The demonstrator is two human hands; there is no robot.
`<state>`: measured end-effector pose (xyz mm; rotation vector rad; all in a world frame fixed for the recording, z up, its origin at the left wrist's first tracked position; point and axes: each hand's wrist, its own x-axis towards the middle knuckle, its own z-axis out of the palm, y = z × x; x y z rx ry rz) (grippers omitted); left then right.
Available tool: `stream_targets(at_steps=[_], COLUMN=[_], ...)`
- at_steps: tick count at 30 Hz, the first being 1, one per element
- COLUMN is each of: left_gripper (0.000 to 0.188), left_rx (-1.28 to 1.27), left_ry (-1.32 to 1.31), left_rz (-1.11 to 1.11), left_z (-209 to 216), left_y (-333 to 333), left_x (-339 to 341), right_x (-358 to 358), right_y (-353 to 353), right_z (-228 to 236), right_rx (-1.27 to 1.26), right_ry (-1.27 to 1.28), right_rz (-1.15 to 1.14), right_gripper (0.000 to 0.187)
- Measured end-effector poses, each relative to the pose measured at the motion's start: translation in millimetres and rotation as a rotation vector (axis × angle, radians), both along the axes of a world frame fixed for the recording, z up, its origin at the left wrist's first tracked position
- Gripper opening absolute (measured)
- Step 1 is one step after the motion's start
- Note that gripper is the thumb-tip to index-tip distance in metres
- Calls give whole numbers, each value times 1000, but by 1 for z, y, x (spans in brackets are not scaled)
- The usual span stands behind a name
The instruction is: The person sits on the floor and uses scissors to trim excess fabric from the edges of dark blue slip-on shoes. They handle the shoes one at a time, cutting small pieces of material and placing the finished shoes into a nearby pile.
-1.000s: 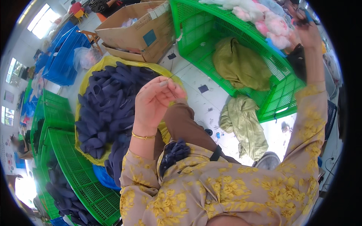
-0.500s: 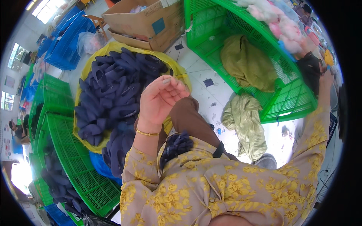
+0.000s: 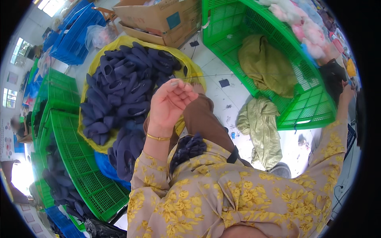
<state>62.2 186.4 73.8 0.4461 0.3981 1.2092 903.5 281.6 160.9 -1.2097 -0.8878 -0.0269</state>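
My left hand (image 3: 171, 102), with a gold bangle at its wrist, is raised over my lap with its fingers curled. Thumb and forefinger are pinched on a thin dark thread (image 3: 230, 75), which runs right across the green crate. Far to the right, my right hand (image 3: 347, 96) is stretched out beside a dark cloth (image 3: 332, 76); what its fingers hold is too small to make out. On my lap lies a bunch of small dark blue pieces (image 3: 188, 150). Beyond my left hand, a yellow sack (image 3: 194, 71) is heaped with dark blue padded pieces (image 3: 119, 87).
Green crates (image 3: 89, 170) stand on my left, one holding more dark pieces. Ahead are a cardboard box (image 3: 158, 20) and blue crates (image 3: 75, 37). At the right, a large green crate (image 3: 222, 51) holds an olive sack (image 3: 266, 63); another olive sack (image 3: 262, 131) lies on the floor.
The view has shifted slightly, so the surroundings sit a little differently. The thread shows farther out to the right. My left hand keeps its pinch and my right arm stays outstretched.
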Motion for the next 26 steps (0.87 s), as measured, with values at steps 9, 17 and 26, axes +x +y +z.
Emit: stream_targets(at_steps=[9,17,26], left_gripper=[13,17,24], left_rx=[-54,-9,100], left_ry=[-9,-14,345], left_rz=[53,47,149], left_z=[-11,-21,0], left_y=[-5,-12,-32], left_x=[-9,-20,-13], right_x=[-15,-164,-559], right_y=[-8,-23,-67], right_z=[7,35,-50], right_rx=[-124,-391,-731], right_ry=[-144,-643,-997], right_rz=[-265,-601,1117], right_gripper=[16,33,49])
